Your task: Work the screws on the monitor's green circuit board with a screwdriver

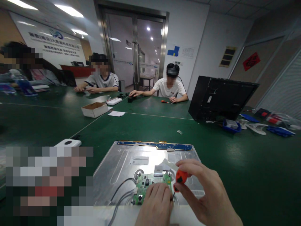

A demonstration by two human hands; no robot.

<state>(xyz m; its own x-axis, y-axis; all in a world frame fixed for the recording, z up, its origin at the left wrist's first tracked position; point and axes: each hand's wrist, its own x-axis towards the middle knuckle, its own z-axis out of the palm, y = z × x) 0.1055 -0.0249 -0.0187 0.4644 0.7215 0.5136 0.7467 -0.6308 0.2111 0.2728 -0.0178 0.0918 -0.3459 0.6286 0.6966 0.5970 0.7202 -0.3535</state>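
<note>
A flat silver metal display panel (119, 185) lies in front of me, with a green circuit board (142, 183) mounted on it. My left hand (156, 204) rests over the board's near right part, its fingers bent and pressed together; the fingertips are hidden. Between the thumb and fingertips of my right hand (209, 191) is the orange-red and black handle of a screwdriver (181, 176). Its thin shaft points down beside my left fingers at the board's right edge; the tip is hidden. Dark and grey cables (117, 201) run from the board's left side.
A blue circuit strip (150, 145) runs along the panel's far edge. Beyond are a cardboard box (94, 110), a large black monitor housing (221, 97) and a blue tray (231, 126). Several people sit across the green table (145, 125). A blurred-out area covers the lower left.
</note>
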